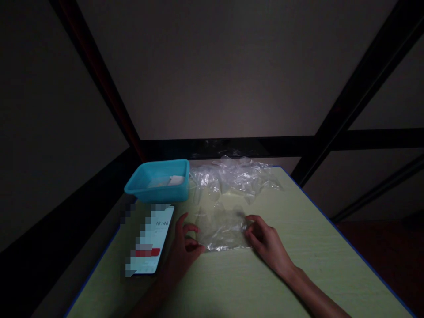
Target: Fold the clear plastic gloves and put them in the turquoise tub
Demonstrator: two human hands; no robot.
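A thin clear plastic glove (221, 232) lies flat on the table between my hands, its rounded finger lobes pointing away from me and its crinkled cuff edge towards me. My left hand (185, 243) is at the glove's left side with fingers curved and apart; the thumb is by the near left corner. At the right edge, my right hand (265, 240) pinches the film between thumb and fingers. Beyond them, a crumpled heap of similar clear plastic gloves (235, 176) spreads across the back of the table.
A turquoise plastic basket (159, 192) stands at the back left with pale, flat items inside. In front of it lies a phone (159, 238) with a lit screen, partly pixelated. The pale table (318, 265) has a blue edge and meets a dark-framed wall panel behind.
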